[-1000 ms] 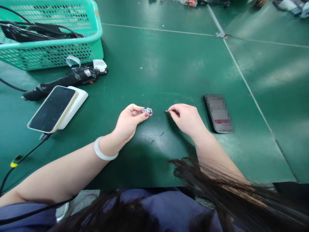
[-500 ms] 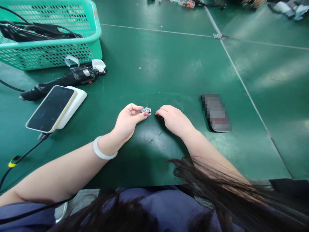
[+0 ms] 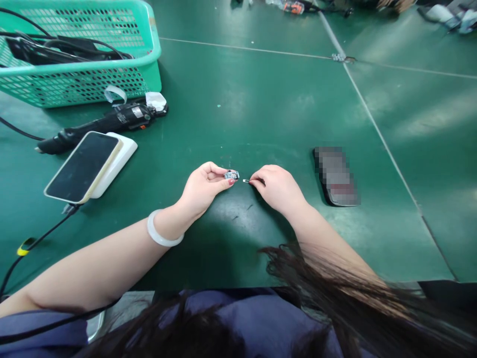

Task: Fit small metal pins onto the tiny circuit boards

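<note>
Between the thumb and fingers of my left hand (image 3: 203, 186) is a small circuit board (image 3: 231, 175), pale blue and white with tiny parts on it. Just right of it, my right hand (image 3: 278, 186) pinches a tiny connector with a white tip (image 3: 246, 181). A narrow gap separates the connector from the board. Part of the connector is hidden by my right fingertips. Both hands are over the green tabletop (image 3: 231, 238), near its front edge.
At the left lie a phone (image 3: 84, 166) on a white block (image 3: 115, 164), a corded black electric screwdriver (image 3: 104, 122) and a green basket (image 3: 149, 74) holding cables. A dark, pixelated device (image 3: 337, 176) lies to the right. Tools lie at the far edge.
My right fingers have turned, and the white-tipped connector now shows between them, pointing at the board. The left hand and board sit slightly further right, as the whole view has shifted a little.
</note>
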`<action>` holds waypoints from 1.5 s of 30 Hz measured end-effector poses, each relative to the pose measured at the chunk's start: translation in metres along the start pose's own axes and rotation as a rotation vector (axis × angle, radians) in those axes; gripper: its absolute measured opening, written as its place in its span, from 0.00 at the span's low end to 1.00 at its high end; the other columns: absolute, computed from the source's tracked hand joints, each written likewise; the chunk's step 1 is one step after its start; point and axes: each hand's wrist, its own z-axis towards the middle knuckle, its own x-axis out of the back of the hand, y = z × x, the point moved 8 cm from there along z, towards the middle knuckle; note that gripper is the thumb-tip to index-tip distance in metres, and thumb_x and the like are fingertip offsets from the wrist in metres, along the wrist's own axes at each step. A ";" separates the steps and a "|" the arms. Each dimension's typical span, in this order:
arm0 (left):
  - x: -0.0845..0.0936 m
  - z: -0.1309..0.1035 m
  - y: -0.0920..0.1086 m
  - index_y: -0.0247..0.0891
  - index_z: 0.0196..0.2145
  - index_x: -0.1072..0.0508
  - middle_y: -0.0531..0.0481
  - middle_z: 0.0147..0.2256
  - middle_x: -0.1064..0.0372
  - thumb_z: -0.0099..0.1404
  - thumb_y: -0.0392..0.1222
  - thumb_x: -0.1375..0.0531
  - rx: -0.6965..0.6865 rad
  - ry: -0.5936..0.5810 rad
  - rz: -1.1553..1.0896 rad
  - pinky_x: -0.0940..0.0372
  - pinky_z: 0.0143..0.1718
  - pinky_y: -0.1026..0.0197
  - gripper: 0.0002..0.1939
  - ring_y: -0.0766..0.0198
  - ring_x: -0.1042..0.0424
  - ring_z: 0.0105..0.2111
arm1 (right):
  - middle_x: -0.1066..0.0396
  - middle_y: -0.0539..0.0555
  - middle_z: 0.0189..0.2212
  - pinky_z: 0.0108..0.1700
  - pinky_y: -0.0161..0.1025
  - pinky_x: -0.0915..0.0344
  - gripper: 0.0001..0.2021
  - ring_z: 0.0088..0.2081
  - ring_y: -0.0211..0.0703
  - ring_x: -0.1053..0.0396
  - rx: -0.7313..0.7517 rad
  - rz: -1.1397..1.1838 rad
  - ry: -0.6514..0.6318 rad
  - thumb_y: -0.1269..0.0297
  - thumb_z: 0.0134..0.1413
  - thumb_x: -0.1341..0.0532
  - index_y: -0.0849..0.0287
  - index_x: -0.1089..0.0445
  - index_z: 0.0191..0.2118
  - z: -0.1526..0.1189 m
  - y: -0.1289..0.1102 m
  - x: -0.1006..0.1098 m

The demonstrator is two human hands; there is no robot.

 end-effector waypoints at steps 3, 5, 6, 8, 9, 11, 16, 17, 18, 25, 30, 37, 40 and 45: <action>-0.001 0.000 0.000 0.34 0.28 0.31 0.46 0.33 0.22 0.46 0.32 0.29 0.016 -0.008 0.010 0.32 0.44 0.59 0.15 0.65 0.23 0.35 | 0.25 0.56 0.32 0.44 0.44 0.36 0.08 0.38 0.47 0.31 0.000 0.030 0.075 0.69 0.58 0.41 0.59 0.25 0.31 -0.001 0.000 0.008; -0.002 0.000 -0.001 0.34 0.28 0.31 0.46 0.33 0.22 0.45 0.32 0.29 0.021 -0.011 0.016 0.31 0.44 0.58 0.15 0.64 0.23 0.35 | 0.25 0.56 0.31 0.45 0.44 0.36 0.08 0.38 0.46 0.31 0.004 0.067 0.129 0.69 0.58 0.42 0.59 0.25 0.31 -0.003 0.000 0.013; -0.002 0.000 -0.001 0.34 0.28 0.31 0.46 0.33 0.22 0.45 0.32 0.29 0.021 -0.011 0.018 0.31 0.44 0.58 0.15 0.64 0.23 0.35 | 0.25 0.55 0.32 0.45 0.44 0.35 0.08 0.38 0.46 0.31 0.007 0.082 0.143 0.68 0.58 0.42 0.59 0.25 0.32 -0.004 0.000 0.015; -0.001 0.000 0.000 0.34 0.28 0.31 0.46 0.33 0.22 0.45 0.33 0.29 0.018 -0.006 0.018 0.31 0.44 0.58 0.15 0.64 0.23 0.35 | 0.26 0.56 0.34 0.45 0.44 0.35 0.06 0.39 0.46 0.31 0.006 0.092 0.137 0.69 0.58 0.41 0.59 0.26 0.35 -0.003 -0.001 0.013; -0.001 0.000 0.000 0.34 0.28 0.31 0.46 0.33 0.22 0.45 0.33 0.28 0.017 -0.005 0.017 0.31 0.44 0.58 0.15 0.65 0.23 0.35 | 0.26 0.57 0.35 0.46 0.44 0.35 0.06 0.40 0.46 0.31 0.000 0.085 0.123 0.69 0.57 0.41 0.60 0.26 0.37 -0.002 0.000 0.011; -0.001 0.000 0.000 0.34 0.28 0.31 0.46 0.32 0.22 0.45 0.32 0.28 0.017 -0.007 0.013 0.31 0.44 0.59 0.16 0.65 0.24 0.35 | 0.27 0.58 0.37 0.46 0.43 0.35 0.06 0.41 0.47 0.31 -0.016 0.055 0.088 0.70 0.56 0.40 0.61 0.26 0.38 0.001 0.001 0.004; -0.003 0.000 0.000 0.34 0.28 0.32 0.46 0.33 0.22 0.45 0.32 0.28 0.019 -0.012 0.010 0.31 0.44 0.59 0.15 0.65 0.23 0.35 | 0.28 0.56 0.33 0.43 0.42 0.36 0.09 0.39 0.46 0.32 -0.032 0.007 0.054 0.72 0.58 0.44 0.59 0.27 0.32 0.007 0.006 -0.008; -0.002 0.000 0.000 0.34 0.28 0.32 0.46 0.33 0.22 0.45 0.32 0.28 0.020 -0.010 0.012 0.31 0.44 0.59 0.16 0.65 0.23 0.35 | 0.28 0.56 0.33 0.43 0.42 0.36 0.09 0.39 0.46 0.32 -0.029 0.009 0.061 0.72 0.58 0.44 0.59 0.27 0.32 0.007 0.006 -0.008; -0.002 0.000 0.000 0.34 0.28 0.32 0.46 0.33 0.22 0.45 0.33 0.28 0.020 -0.008 0.014 0.31 0.44 0.58 0.16 0.65 0.23 0.35 | 0.29 0.56 0.32 0.43 0.41 0.36 0.09 0.38 0.45 0.32 -0.024 0.012 0.074 0.72 0.58 0.44 0.59 0.27 0.31 0.006 0.006 -0.007; -0.002 0.000 0.000 0.34 0.28 0.31 0.46 0.33 0.22 0.46 0.33 0.29 0.027 -0.020 0.045 0.31 0.45 0.58 0.15 0.64 0.23 0.35 | 0.28 0.53 0.31 0.42 0.42 0.35 0.10 0.36 0.43 0.31 -0.014 0.171 0.347 0.71 0.59 0.45 0.56 0.28 0.30 -0.006 -0.010 0.031; -0.004 -0.001 -0.002 0.34 0.29 0.32 0.48 0.32 0.22 0.46 0.31 0.30 0.029 -0.026 0.100 0.31 0.44 0.58 0.15 0.64 0.23 0.34 | 0.27 0.53 0.31 0.43 0.40 0.34 0.10 0.37 0.43 0.32 0.112 0.205 0.327 0.69 0.61 0.45 0.57 0.28 0.31 -0.009 -0.040 0.029; -0.005 -0.002 -0.003 0.35 0.28 0.32 0.48 0.32 0.22 0.46 0.30 0.30 0.025 -0.029 0.111 0.30 0.44 0.56 0.15 0.63 0.22 0.34 | 0.27 0.56 0.31 0.43 0.40 0.34 0.12 0.36 0.44 0.33 0.174 0.122 0.311 0.70 0.63 0.48 0.60 0.28 0.33 -0.009 -0.047 0.023; -0.005 -0.002 -0.002 0.35 0.28 0.32 0.48 0.32 0.22 0.46 0.30 0.30 0.024 -0.029 0.115 0.30 0.44 0.57 0.14 0.63 0.22 0.34 | 0.27 0.56 0.31 0.43 0.40 0.34 0.13 0.36 0.44 0.33 0.171 0.106 0.308 0.70 0.63 0.49 0.61 0.28 0.33 -0.009 -0.047 0.023; -0.005 -0.002 -0.002 0.34 0.29 0.32 0.49 0.33 0.22 0.47 0.30 0.31 0.024 -0.035 0.122 0.30 0.45 0.58 0.14 0.64 0.22 0.35 | 0.27 0.55 0.31 0.42 0.41 0.34 0.12 0.36 0.43 0.33 0.170 0.108 0.310 0.70 0.63 0.48 0.59 0.28 0.32 -0.009 -0.046 0.022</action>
